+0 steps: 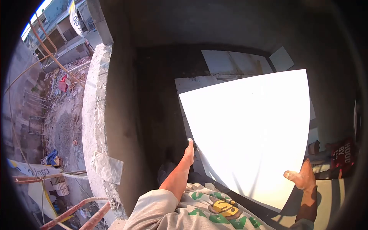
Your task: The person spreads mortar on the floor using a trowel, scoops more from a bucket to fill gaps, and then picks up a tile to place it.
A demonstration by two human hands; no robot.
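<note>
A large white square tile is held up in front of me, tilted, its face brightly lit. My left hand grips its left edge with the thumb on top. My right hand holds the lower right edge, thumb over the face. Below the held tile, several white tiles lie flat on a dark floor.
A low concrete parapet wall runs along the left; beyond it is a drop to a rubble-strewn yard with rusty bars. A person in a red shirt crouches at the right edge.
</note>
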